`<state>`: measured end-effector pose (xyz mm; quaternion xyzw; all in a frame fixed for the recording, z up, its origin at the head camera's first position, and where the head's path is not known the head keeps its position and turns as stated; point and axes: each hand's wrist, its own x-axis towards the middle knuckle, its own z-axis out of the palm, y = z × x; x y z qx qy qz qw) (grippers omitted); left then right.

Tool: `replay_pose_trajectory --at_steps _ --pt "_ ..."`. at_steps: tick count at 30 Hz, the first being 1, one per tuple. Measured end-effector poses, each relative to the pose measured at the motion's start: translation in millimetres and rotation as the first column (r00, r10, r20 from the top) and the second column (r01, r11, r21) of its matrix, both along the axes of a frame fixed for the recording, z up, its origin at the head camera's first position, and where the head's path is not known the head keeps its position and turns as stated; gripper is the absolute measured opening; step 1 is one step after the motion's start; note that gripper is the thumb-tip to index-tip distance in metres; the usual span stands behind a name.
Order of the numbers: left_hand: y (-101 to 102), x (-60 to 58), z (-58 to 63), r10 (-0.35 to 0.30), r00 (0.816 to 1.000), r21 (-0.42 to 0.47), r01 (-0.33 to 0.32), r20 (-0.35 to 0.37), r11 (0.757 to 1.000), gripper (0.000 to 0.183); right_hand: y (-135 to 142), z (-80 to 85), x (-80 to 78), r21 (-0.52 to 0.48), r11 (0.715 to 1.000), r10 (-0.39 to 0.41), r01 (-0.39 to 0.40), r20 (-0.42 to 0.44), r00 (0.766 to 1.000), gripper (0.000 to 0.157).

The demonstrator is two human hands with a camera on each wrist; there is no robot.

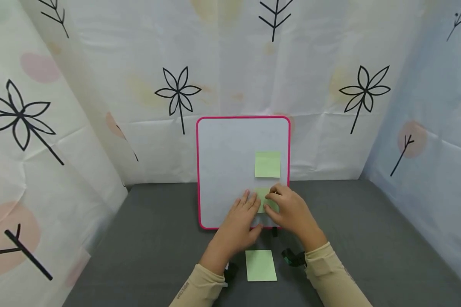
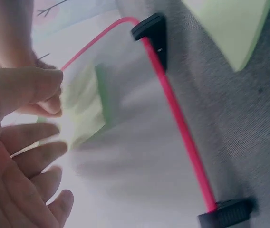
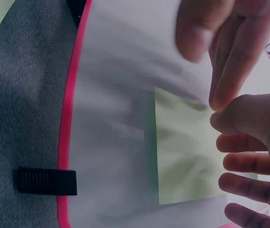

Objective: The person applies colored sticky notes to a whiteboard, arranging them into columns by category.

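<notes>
A pale green sticky note [image 1: 264, 204] lies on the lower right of a pink-framed whiteboard [image 1: 230, 166]. My left hand [image 1: 240, 226] reaches to its left side, fingers extended and fingertips right at the edge. At the note's right side is my right hand [image 1: 292, 211], its fingers bent loosely, thumb and forefinger apart over the paper. In the right wrist view the note [image 3: 185, 152] has its bottom edge lifting slightly off the board, and both hands' fingertips meet near its top. Another green note [image 1: 267, 164] sits flat on the board above.
A green sticky-note pad [image 1: 261, 266] lies on the grey table [image 1: 157, 256] between the forearms. Black feet, such as one clip [image 3: 47, 181], hold the board's bottom edge. A patterned cloth backdrop [image 1: 315, 106] hangs behind the board.
</notes>
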<state>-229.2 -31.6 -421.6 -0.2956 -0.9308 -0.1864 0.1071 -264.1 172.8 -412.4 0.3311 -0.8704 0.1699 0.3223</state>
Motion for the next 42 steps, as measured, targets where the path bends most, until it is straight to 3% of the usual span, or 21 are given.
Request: replay_pose_trajectory --at_steps 5,9,15,21,28,35,38,42 --pt "-8 0.9 11.8 -0.057 0.997 0.087 0.061 -0.05 0.994 0.041 -4 2.1 4.0 -0.011 1.0 0.021 -0.021 0.04 0.999 0.018" --pt "-17 2.2 17.8 -0.061 0.995 0.133 0.07 -0.074 0.989 0.036 -10 3.7 8.5 -0.025 0.998 0.051 -0.049 0.07 0.996 0.017" --pt "-33 6.2 16.6 -0.041 0.994 0.178 0.058 -0.098 0.982 0.033 -19 0.9 17.1 -0.015 0.993 0.115 -0.114 0.092 0.989 0.017" --pt "-49 16.4 12.1 -0.047 0.991 0.134 0.064 -0.123 0.989 0.028 -29 -0.5 24.2 0.003 0.984 0.179 -0.18 0.091 0.98 0.02" --pt "-72 36.0 3.2 -0.02 0.999 0.071 0.022 -0.031 0.997 0.027 -44 0.0 32.7 0.079 0.976 0.182 -0.203 0.222 0.958 0.021" --pt "-90 47.0 -14.5 -0.037 0.998 0.009 0.037 0.054 0.999 0.029 -58 -4.6 43.0 0.12 0.961 0.195 -0.249 0.345 0.918 0.019" --pt "-97 50.2 -19.6 -0.05 0.994 0.008 0.049 0.094 0.999 0.029 -63 -7.9 46.2 0.137 0.95 0.209 -0.281 0.388 0.898 0.017" --pt "-104 51.1 -22.8 -0.058 0.976 -0.002 0.06 0.208 0.998 0.031 -69 -13.8 49.4 0.181 0.934 0.204 -0.309 0.441 0.874 0.017"
